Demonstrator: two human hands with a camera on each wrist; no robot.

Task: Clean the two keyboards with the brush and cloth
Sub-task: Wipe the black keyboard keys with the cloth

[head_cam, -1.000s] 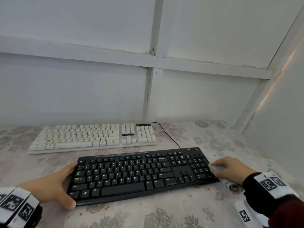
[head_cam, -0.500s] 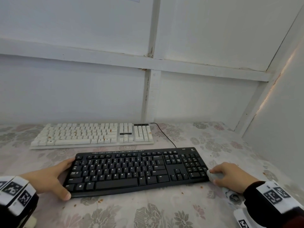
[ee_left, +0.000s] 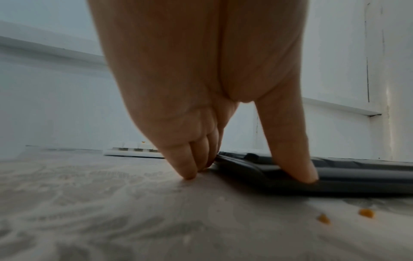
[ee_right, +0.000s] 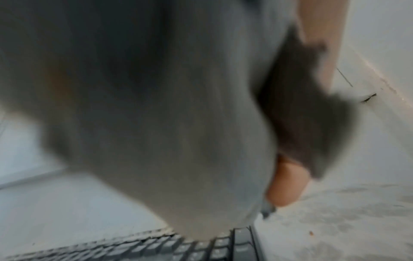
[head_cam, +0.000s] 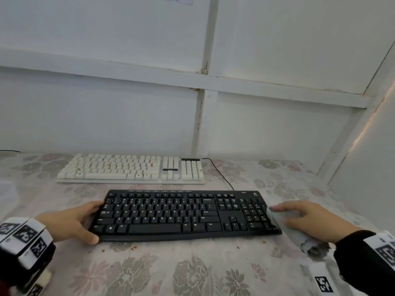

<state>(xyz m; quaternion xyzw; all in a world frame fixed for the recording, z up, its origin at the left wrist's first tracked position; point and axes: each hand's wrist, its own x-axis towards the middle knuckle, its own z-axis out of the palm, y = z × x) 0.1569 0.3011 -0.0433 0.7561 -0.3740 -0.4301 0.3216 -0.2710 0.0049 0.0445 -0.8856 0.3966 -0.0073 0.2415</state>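
A black keyboard [head_cam: 183,214] lies in front of me on the flowered tablecloth. My left hand [head_cam: 70,223] braces its left end, thumb on the front corner and fingers along the side edge, as the left wrist view confirms with the thumb [ee_left: 290,155] on the black keyboard [ee_left: 348,178]. My right hand [head_cam: 307,218] presses a pale grey cloth [head_cam: 284,227] against the keyboard's right end by the number pad; the cloth [ee_right: 170,123] fills the right wrist view. Behind lies a white keyboard [head_cam: 132,169] with orange crumbs on its keys. No brush is in view.
A black cable [head_cam: 222,176] runs from the white keyboard past the black one's back edge. Orange crumbs [head_cam: 133,248] dot the tablecloth along the front. White wall panels [head_cam: 203,116] close the back and the right side.
My view has shifted, so both keyboards sit further right in the frame. The right hand with the cloth stays at the black keyboard's right end; the left hand keeps its hold.
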